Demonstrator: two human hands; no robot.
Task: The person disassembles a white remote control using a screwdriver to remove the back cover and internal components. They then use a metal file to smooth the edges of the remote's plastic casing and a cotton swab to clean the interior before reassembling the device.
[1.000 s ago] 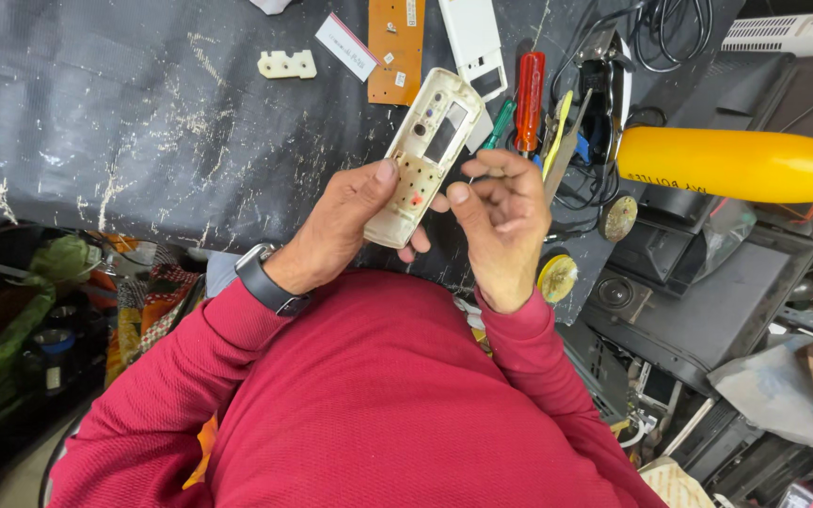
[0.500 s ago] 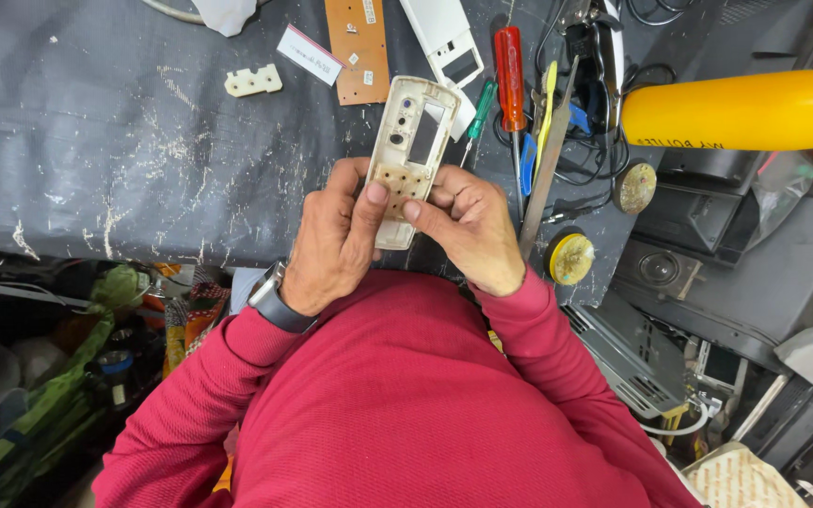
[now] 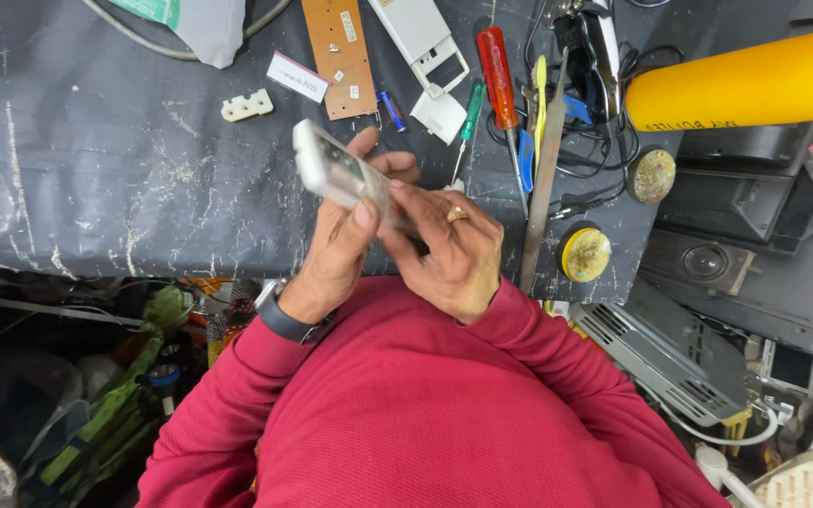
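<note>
Both hands hold a cream plastic remote-control casing (image 3: 329,172) above the dark worktable (image 3: 96,179). My left hand (image 3: 341,246) cradles it from below, thumb on its upper face. My right hand (image 3: 449,245), with a ring on one finger, grips its near end from the right. The casing is turned edge-on and points up and to the left. A dark watch sits on my left wrist.
On the table behind lie an orange circuit board (image 3: 339,55), a white casing half (image 3: 422,42), a small white part (image 3: 246,105), a red-handled screwdriver (image 3: 499,71), a green screwdriver (image 3: 470,118), a long metal file (image 3: 543,179), tangled cables and a yellow cylinder (image 3: 745,83). Two round tins (image 3: 585,254) sit right.
The casing has been turned from facing up with its openings showing to edge-on, and tipped to the left. Both hands shifted grip while still holding it. The view has drawn closer.
</note>
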